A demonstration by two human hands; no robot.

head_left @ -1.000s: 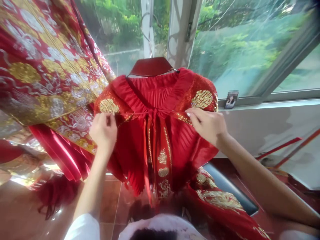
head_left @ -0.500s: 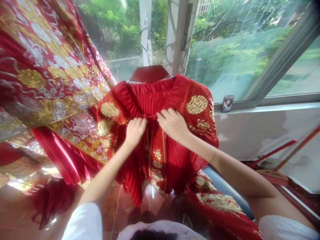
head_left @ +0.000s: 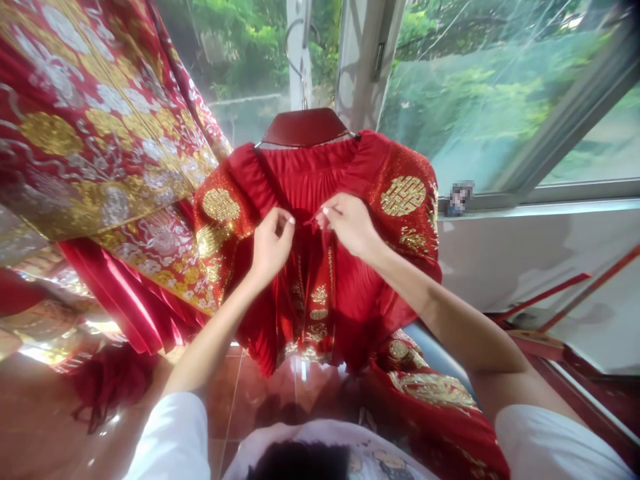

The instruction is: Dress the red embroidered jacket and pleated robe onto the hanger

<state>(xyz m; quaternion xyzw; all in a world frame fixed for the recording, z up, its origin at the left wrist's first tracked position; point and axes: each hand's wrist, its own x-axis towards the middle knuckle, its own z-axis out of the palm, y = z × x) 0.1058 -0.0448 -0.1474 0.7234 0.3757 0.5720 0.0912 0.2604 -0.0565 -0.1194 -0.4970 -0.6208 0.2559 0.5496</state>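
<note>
A red pleated skirt [head_left: 355, 300] with gold-embroidered panels hangs from a hanger with a dark red top bar [head_left: 304, 128] and a metal hook. Its waist is drawn together at the front by a thin red tie [head_left: 314, 225]. My right hand [head_left: 350, 223] pinches the tie between thumb and fingertips. Just left of it, my left hand [head_left: 273, 243] has its thumb and forefinger pressed together in front of the red cloth. What lies in that pinch is too small to tell. Gold round emblems [head_left: 403, 195] mark the garment's shoulders.
Another red garment with gold and silver embroidery [head_left: 115, 127] hangs at the left. Behind are a window [head_left: 480, 120] and its sill. A red sleeve-like piece [head_left: 435, 400] lies over a dark seat at lower right. Red bars [head_left: 545, 297] lean by the wall.
My hands have opened from curled grips into fingertip pinches and drawn slightly apart. The tie's end now shows at my right fingers. The whole view has shifted a little.
</note>
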